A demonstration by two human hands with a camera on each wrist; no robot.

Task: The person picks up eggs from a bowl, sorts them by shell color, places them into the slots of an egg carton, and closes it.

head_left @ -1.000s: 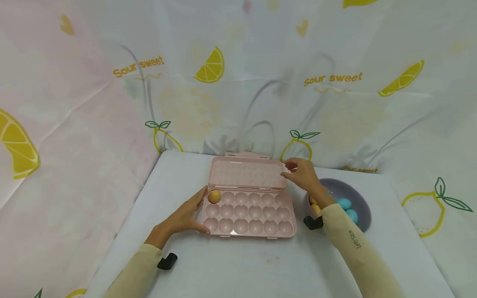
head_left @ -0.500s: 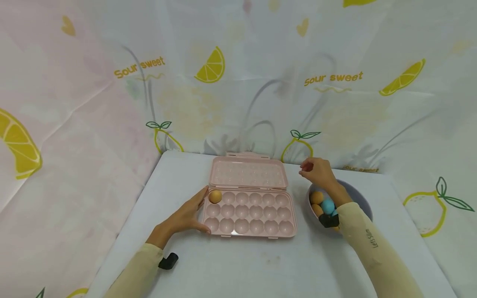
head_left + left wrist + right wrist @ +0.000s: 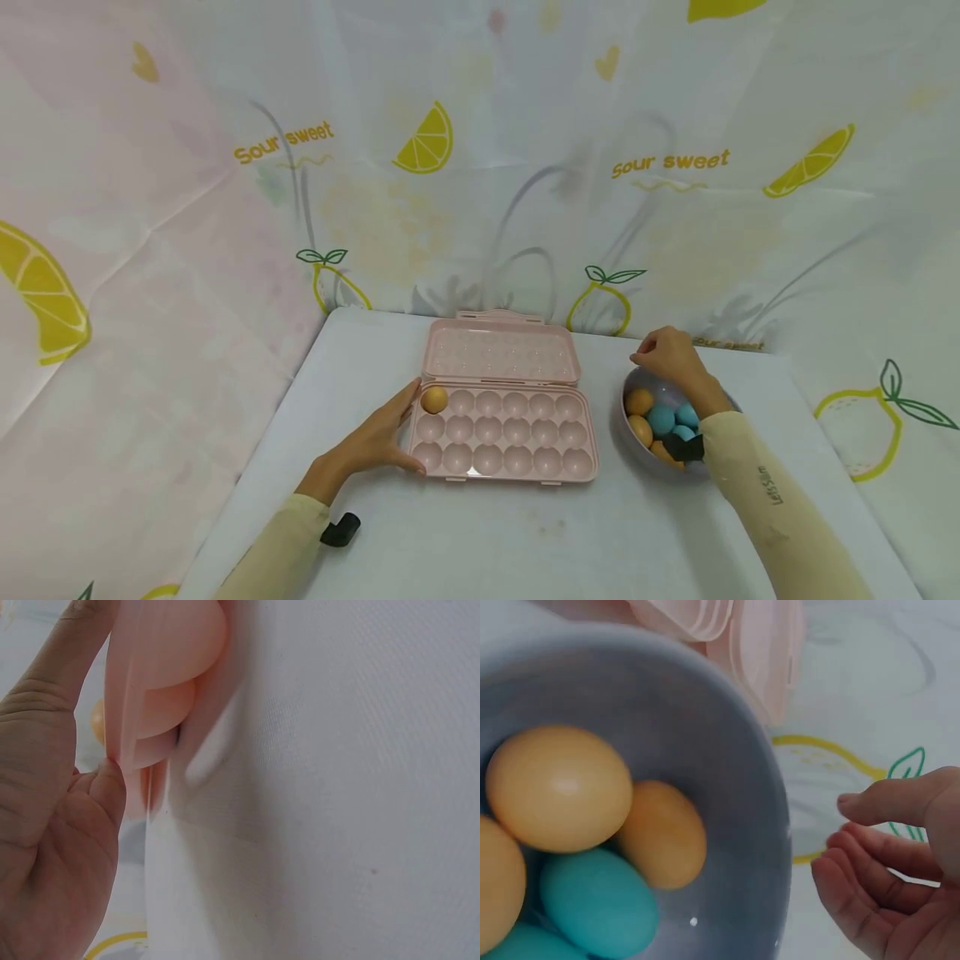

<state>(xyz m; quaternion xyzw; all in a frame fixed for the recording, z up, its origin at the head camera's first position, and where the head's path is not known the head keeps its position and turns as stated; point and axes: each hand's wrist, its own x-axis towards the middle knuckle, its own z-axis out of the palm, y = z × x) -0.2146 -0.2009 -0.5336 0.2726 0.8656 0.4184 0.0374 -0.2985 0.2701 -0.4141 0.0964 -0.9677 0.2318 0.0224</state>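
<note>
Nearest: bare white table (image 3: 480,550), sleeve (image 3: 273,546) coming in from the left. Left hand (image 3: 371,440) spread along the left end of a pink egg carton (image 3: 502,442), thumb at the near corner, fingers reaching to the far one; touching its edge, not wrapped round it. Carton's long axis runs left to right across the body, three rows of six cups. One brown egg (image 3: 434,399) in the far left corner cup, close by the left fingers.

Right of the carton, apart from it: grey bowl (image 3: 742,825), with brown eggs (image 3: 559,789) and turquoise eggs (image 3: 600,904) heaped together toward its near left side. Lower ones partly hidden.

Right hand (image 3: 673,357) hangs at the bowl's far rim; fingers loosely bent, thumb apart from them, nothing between. Key relation, as I judge it: the eggs lie below this hand and back toward the body. Right hand much the nearer; left has the whole carton between.

Farther: lid (image 3: 502,352) laid back, lemon-print backdrop (image 3: 480,208) behind.
</note>
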